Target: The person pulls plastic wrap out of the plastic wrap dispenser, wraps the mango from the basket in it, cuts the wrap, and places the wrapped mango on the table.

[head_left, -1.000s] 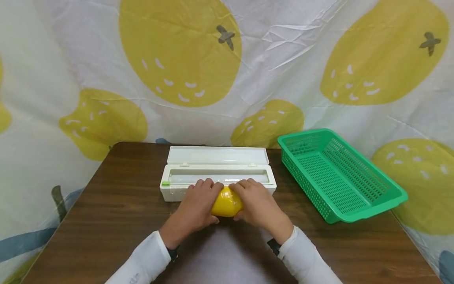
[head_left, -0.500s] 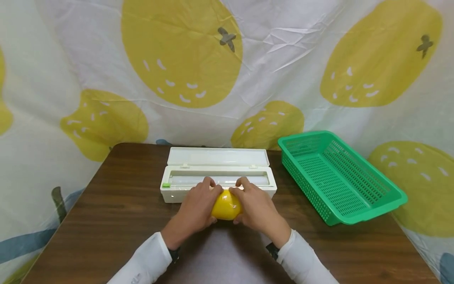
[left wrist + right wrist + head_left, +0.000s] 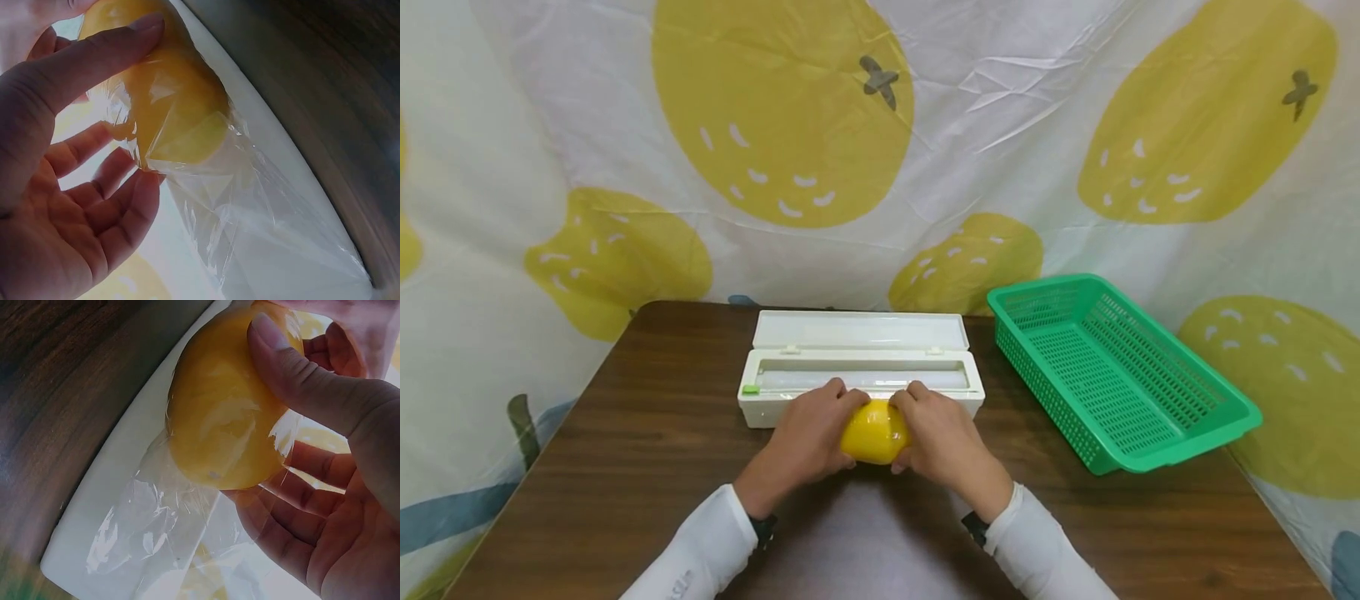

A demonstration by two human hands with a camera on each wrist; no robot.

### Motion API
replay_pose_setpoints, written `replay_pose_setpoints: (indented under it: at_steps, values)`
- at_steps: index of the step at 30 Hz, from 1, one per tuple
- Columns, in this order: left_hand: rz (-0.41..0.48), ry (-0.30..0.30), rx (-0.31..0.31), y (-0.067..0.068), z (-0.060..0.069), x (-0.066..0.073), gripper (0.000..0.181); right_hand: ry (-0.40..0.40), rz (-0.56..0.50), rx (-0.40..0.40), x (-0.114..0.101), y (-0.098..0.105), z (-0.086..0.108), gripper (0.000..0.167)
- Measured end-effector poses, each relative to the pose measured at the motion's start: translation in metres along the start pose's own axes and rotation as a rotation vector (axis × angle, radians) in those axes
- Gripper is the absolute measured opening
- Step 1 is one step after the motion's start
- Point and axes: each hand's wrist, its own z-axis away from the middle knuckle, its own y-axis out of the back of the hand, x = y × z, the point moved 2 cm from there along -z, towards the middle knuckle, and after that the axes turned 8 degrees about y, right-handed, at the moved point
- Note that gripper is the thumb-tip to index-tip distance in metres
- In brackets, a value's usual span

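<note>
Both hands hold a yellow fruit-like object (image 3: 874, 432) between them, just in front of the white wrap dispenser (image 3: 861, 358). My left hand (image 3: 811, 432) grips its left side, and my right hand (image 3: 942, 435) its right side. Clear film (image 3: 250, 206) covers the yellow object (image 3: 181, 94) in the left wrist view and trails off it, with the left thumb (image 3: 100, 53) pressed on top. In the right wrist view, loose film (image 3: 150, 519) also hangs from the yellow object (image 3: 222, 419), and the right thumb (image 3: 300, 369) lies on it.
A green perforated basket (image 3: 1105, 375) stands at the right on the brown table (image 3: 647, 417). The dispenser's lid (image 3: 861, 331) is raised at the back, and a green piece (image 3: 750, 389) sits at its left end. Behind the table hangs a fruit-patterned cloth (image 3: 805, 250).
The yellow object is slightly lower in view than a second ago and has shifted a little to the left since half a second ago. The fingers of both hands have shifted slightly on it.
</note>
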Motion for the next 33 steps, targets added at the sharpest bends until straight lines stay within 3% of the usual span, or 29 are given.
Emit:
replay_pose_setpoints:
  at_steps: [8,23,33]
  values:
    - [0.020,0.020,-0.025,-0.0020,0.0002,-0.0006,0.072,0.013,0.031,-0.005,0.0000,-0.0010,-0.0008,0.066]
    - [0.008,-0.028,-0.005,-0.0047,0.0013,-0.0034,0.068,0.035,-0.010,-0.024,0.0047,-0.0062,0.0002,0.063]
    - [0.064,-0.015,-0.136,-0.0016,-0.0033,-0.0058,0.061,0.059,-0.044,-0.044,0.0065,-0.0069,0.0018,0.059]
